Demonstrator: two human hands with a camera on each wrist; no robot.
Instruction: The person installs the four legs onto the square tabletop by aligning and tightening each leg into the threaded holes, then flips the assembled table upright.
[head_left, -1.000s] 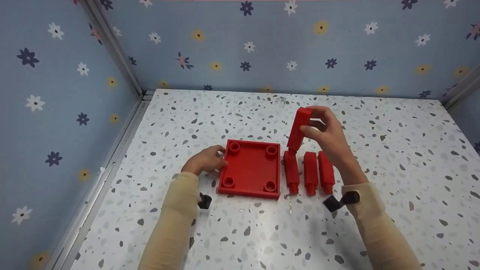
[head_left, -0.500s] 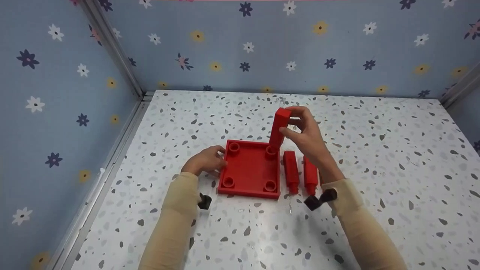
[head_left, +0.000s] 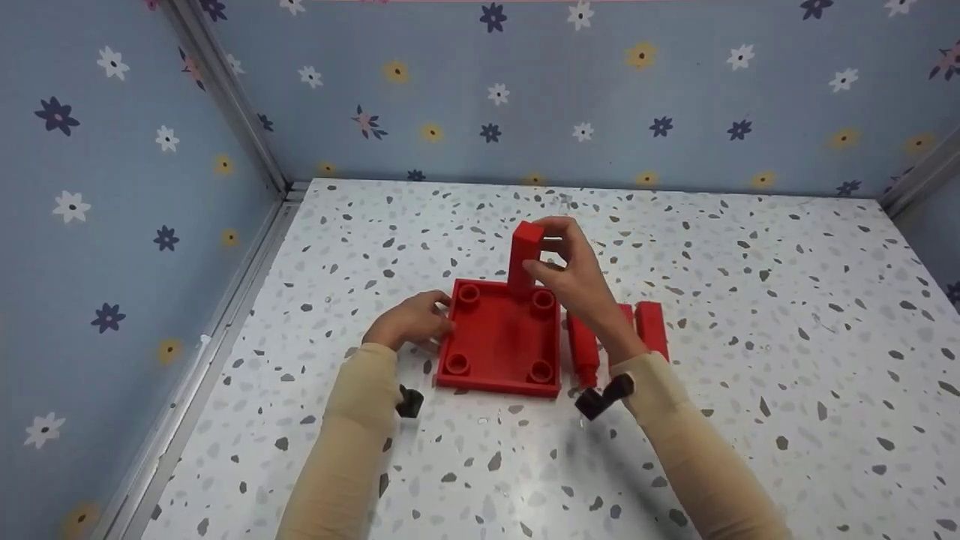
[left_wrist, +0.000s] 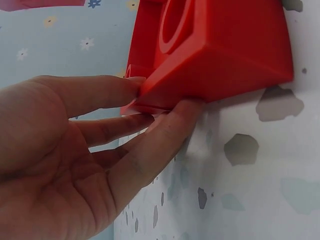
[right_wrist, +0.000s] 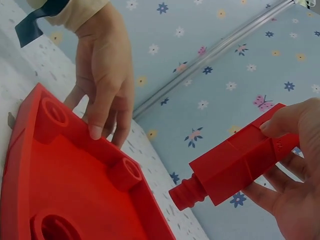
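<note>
While the speckled table (head_left: pixel 750 315) carries everything, the biggest thing on it is the red square plate (head_left: pixel 499 341), a shallow tray with a round socket at each of its four corners. The plate lies flat, and all else is placed from it. At the plate's left edge rests the left hand (head_left: pixel 411 321); the left wrist view shows its fingers (left_wrist: pixel 150 145) lying fairly straight against the plate's rim and corner, pressing it rather than curling round it. Above the plate's far edge, between the two far sockets, the right hand (head_left: pixel 574 274) grips a red square peg (head_left: pixel 524 257), thumb and fingers closed on its upper part. The peg stands nearly upright in the head view, and the right wrist view shows its round stub (right_wrist: pixel 187 192) in the air, clear of the plate and not seated in any socket. Just beside the plate's right edge three more red pegs (head_left: pixel 651 328) lie flat side by side, partly hidden behind the right forearm.
</note>
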